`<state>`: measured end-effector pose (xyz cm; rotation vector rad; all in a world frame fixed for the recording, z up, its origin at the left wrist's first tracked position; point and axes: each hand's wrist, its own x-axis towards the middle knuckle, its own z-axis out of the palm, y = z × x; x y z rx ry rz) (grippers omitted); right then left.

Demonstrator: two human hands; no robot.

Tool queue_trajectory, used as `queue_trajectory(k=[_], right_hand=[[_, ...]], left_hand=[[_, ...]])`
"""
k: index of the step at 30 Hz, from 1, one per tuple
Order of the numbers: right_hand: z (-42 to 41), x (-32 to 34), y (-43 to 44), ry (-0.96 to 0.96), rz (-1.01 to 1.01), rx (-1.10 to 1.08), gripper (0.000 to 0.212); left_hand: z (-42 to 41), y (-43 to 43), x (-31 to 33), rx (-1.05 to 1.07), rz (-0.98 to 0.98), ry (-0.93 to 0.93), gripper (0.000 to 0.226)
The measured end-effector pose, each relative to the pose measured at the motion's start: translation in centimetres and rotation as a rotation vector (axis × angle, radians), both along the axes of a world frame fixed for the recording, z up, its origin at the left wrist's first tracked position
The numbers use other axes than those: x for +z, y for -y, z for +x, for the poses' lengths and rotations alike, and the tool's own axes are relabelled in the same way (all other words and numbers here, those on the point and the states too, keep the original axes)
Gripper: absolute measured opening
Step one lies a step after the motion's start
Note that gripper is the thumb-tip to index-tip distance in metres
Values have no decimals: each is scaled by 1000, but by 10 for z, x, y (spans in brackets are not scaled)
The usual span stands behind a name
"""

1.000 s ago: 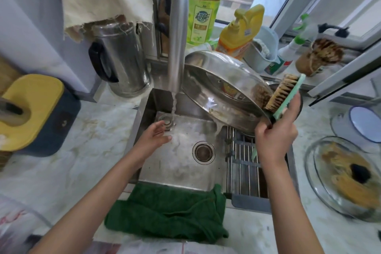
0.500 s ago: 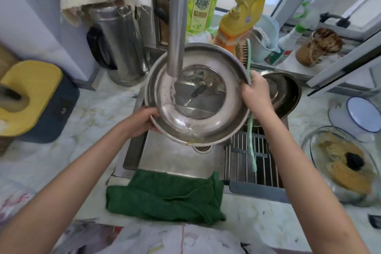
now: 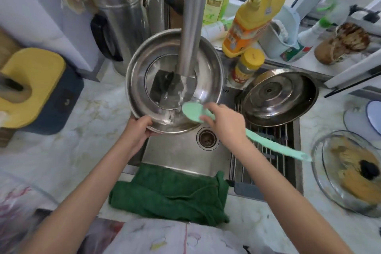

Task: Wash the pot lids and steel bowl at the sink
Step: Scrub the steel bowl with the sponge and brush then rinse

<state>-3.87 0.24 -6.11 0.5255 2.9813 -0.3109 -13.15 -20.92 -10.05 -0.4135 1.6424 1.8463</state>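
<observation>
Since half a second ago the right hand (image 3: 225,125) has left the lid's far edge and swung the brush (image 3: 192,112) down onto its near inner face. The lid (image 3: 144,72) sits tilted under the tap (image 3: 192,16), water running onto it. The left hand (image 3: 137,131) grips its near rim, and the right hand's grip is closed round the brush neck. Wet steel with a clear middle will be stiff, fairly light and slippery, so it is best held at the rim, thumb over the lip. Right of the tap, on the rack, rests a second steel piece (image 3: 276,97); lid or bowl, I cannot tell. A green cloth (image 3: 171,194) lies at the sink (image 3: 181,154) front.
</observation>
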Motion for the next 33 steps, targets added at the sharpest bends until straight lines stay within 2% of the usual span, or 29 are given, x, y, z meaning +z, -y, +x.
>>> queue_trajectory(k=[2, 3, 4, 7, 8, 9, 12, 14, 16, 19, 20, 22, 25, 26, 27, 28, 30, 31, 32, 33], right_hand=[[-10, -6, 4, 189, 94, 35, 39], [-18, -8, 6, 239, 48, 50, 37], [-26, -9, 10, 280, -54, 68, 36], [-44, -12, 35, 309, -584, 98, 31], [-45, -14, 41, 296, -663, 102, 30], [-46, -16, 39, 294, -642, 111, 28], [-47, -9, 11, 323, -228, 151, 29], [-49, -5, -4, 343, -101, 108, 27], [-54, -5, 7, 342, -169, 149, 25], [-54, -20, 34, 316, -688, 180, 25], [-52, -21, 33, 307, -768, 165, 25], [-53, -21, 13, 333, -705, 134, 27], [-53, -12, -17, 400, -376, 83, 24], [-54, -10, -16, 410, -331, 76, 24], [-55, -10, -7, 400, -344, 96, 24], [-55, -11, 5, 370, -439, 126, 26], [-54, -9, 30, 340, -757, 109, 28], [-53, -8, 35, 337, -826, 104, 28], [-54, -8, 32, 344, -821, 109, 28], [-59, -9, 23, 365, -705, 131, 27]], left_hand=[[0, 2, -3, -12, -40, -49, 57], [1, 3, -3, -19, -53, -67, 60], [2, 2, -2, -21, -63, -75, 62], [7, -4, 1, 22, -74, -71, 56], [7, -6, 2, 42, -67, -64, 53], [7, -6, 3, 57, -56, -56, 51], [5, 2, 2, 83, -64, -43, 50], [7, 1, 1, 68, -58, -49, 53], [8, -3, 0, 53, -64, -52, 54], [5, -6, -3, 59, -82, -61, 50], [4, -6, -3, 65, -75, -57, 49], [4, -3, 0, 75, -72, -45, 49], [5, 0, 2, 26, -87, -93, 54], [5, -1, 3, 10, -92, -114, 55], [5, -3, 3, 3, -95, -125, 56], [5, -6, 3, 5, -101, -130, 56], [4, -9, 5, 11, -119, -149, 55], [3, -9, 5, 14, -123, -161, 55], [2, -6, 6, 15, -119, -170, 55], [2, -4, 6, 16, -113, -176, 56]])
